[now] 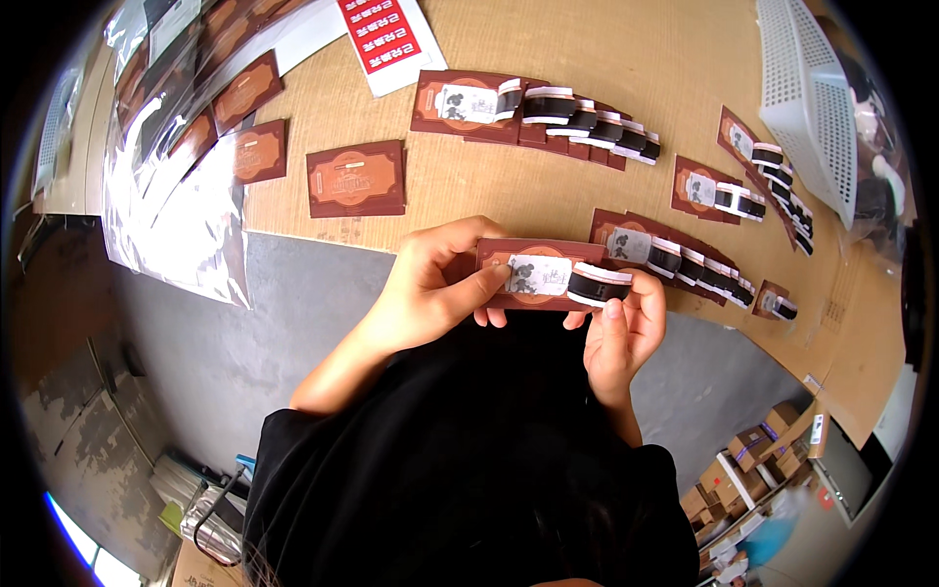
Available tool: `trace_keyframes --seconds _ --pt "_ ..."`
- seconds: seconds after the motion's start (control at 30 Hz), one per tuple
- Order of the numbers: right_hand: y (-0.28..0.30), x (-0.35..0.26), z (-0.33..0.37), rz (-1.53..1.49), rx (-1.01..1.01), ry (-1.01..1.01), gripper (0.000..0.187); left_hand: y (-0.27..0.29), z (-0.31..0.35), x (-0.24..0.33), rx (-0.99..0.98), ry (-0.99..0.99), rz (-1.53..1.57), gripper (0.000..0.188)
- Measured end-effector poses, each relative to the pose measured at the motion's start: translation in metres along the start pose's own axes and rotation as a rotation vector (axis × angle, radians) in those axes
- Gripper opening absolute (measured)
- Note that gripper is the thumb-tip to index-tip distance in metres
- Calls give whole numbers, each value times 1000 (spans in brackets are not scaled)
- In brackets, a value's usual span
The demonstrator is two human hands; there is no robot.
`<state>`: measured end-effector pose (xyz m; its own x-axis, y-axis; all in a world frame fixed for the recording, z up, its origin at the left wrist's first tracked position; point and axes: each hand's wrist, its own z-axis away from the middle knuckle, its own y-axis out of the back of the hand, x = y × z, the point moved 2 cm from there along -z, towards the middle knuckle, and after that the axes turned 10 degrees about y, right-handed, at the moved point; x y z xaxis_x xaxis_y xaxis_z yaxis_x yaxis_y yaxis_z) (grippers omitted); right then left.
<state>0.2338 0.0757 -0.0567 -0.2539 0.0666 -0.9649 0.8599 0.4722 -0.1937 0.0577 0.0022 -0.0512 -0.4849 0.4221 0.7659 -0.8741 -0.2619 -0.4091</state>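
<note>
Pinching the left end of a dark red card (592, 249), the left hand (430, 289) lays its thumb on top near a pale picture panel, with its other fingers curled behind. The right hand (626, 333) grips the card's right end at a black strip (599, 287) with white edges, thumb and forefinger pressed on it; how its remaining fingers sit is partly hidden. The card is held just in front of the person's black top (469, 430), at the near edge of the brown table (694, 59).

Just beyond the right hand, a fanned row of similar cards (631, 245) lies on the table, and another fanned row (440, 115) lies farther back. A single red card (355, 180) lies flat to the left, near a clear plastic bag (176, 230). A white basket (804, 108) stands at the far right.
</note>
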Motion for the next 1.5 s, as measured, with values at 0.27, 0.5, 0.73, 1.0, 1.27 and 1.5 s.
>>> trace_keyframes --seconds 0.27,0.5,0.73,1.0,1.27,1.5 --pt "-2 7 1 11 -39 25 22 55 5 58 266 -217 -220 15" --pt "-6 6 3 37 -77 10 21 108 -21 102 427 -252 -663 33" --pt "-7 10 7 46 -94 -1 19 102 -52 85 345 -129 -518 35" --pt "-5 11 8 52 -108 -15 15 85 -53 86 524 -227 -791 40" --pt "-5 10 7 72 -118 3 15 91 -18 87 745 -450 -1145 46" --pt "-5 10 3 103 -157 -5 14 103 33 71 585 -304 -1496 63"
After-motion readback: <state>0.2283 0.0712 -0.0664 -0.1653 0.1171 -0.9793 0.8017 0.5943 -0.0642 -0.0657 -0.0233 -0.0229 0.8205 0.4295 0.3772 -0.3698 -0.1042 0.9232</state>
